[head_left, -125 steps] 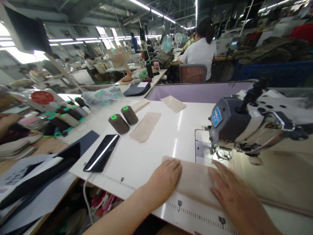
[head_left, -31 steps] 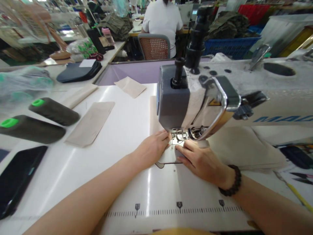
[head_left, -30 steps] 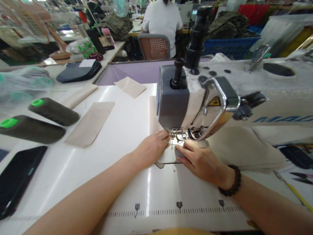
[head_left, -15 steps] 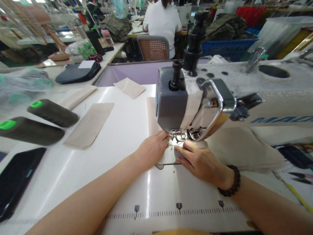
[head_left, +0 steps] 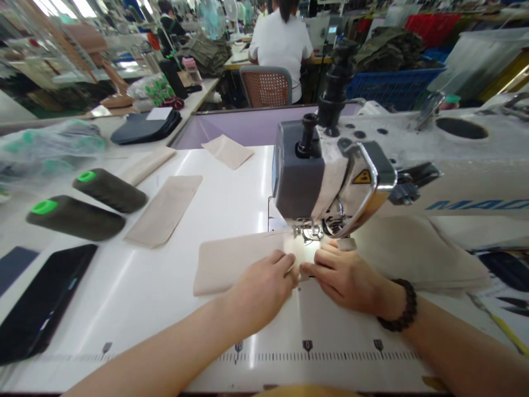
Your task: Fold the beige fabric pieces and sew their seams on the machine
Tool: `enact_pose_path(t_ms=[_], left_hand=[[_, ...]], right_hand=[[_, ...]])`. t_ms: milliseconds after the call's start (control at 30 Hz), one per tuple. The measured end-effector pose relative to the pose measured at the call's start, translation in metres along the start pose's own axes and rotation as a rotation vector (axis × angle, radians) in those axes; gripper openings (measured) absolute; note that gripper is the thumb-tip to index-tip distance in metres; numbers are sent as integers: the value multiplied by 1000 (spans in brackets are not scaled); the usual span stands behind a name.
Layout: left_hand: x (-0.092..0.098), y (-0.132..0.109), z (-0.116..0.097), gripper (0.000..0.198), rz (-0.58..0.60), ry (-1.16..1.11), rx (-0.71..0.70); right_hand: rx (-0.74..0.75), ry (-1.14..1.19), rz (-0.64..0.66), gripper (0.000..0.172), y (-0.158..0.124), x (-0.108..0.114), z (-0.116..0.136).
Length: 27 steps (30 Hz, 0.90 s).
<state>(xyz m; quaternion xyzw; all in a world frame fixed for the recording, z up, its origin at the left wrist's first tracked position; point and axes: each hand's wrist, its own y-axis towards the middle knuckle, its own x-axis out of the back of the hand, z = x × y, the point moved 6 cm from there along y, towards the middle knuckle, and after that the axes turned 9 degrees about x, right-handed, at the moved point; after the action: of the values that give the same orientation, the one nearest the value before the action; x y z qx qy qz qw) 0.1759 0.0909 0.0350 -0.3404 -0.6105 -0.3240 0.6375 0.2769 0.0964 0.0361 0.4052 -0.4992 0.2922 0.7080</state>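
Note:
A beige fabric piece (head_left: 235, 263) lies sideways on the white table, its right end close in front of the sewing machine's presser foot (head_left: 308, 231). My left hand (head_left: 264, 286) is closed on that right end, fingers bent and pressed together. Just across from it, my right hand (head_left: 349, 275), with a dark beaded bracelet (head_left: 400, 306) at the wrist, has its fingers curled at the fabric's edge; the fingertips of both hands almost meet. Whether the fabric reaches under the foot is hard to see. The machine head (head_left: 301, 171) stands right above.
Another beige piece (head_left: 165, 209) and a smaller one (head_left: 228, 151) lie to the left. Two dark thread cones (head_left: 78, 218), a black phone (head_left: 47, 300) and stacked beige fabric (head_left: 409, 251) flank the hands. A person in white (head_left: 281, 44) sits ahead.
The fabric piece has turned from pointing away behind the machine head to lying out leftward. My left hand has come nearer to me; my right hand stays by the foot.

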Motion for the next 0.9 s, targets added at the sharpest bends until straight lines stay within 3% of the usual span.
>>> enact_pose_path(t_ms=[233,467,667,900], left_hand=[[-4,-5,0,24,-25,-58,14],[-6,-1,9,27,-97,-51,31],[-7,14,25,29,-70,-69,69],[-1,32,47,10,-109,-127,118]], right_hand=[[102,15,20,27,-3,0,8],[-1,3,-14,27,-2,0,3],[-148,-58,-27,27,2,0,-5],[-215,-59,-31,29,4,-1,-7]])
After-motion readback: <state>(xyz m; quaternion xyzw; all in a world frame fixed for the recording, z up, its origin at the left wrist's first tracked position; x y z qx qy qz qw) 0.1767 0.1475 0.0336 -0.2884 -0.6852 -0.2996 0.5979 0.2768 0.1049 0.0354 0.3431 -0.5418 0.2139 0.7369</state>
